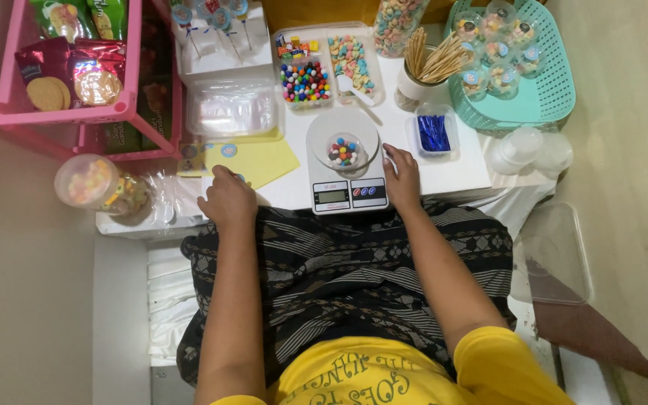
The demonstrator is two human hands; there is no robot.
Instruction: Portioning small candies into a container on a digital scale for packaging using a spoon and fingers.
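Head view shows two bare arms reaching forward from the lap to the white bench (451, 169), the left hand (226, 199) lying flat with loose fingers on the bench edge by one yellow paper (264, 159), its grip holding nothing. The right hand (403, 176) rests beside one white kitchen scale (345, 169), fingertips touching its right edge, grip loose and empty. The scale's long side runs away from the person, its screen nearest them, and one small clear cup (344, 151) of coloured candy balls sits on top.

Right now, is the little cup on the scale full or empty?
Partly filled: the cup on the scale holds some coloured candy balls.
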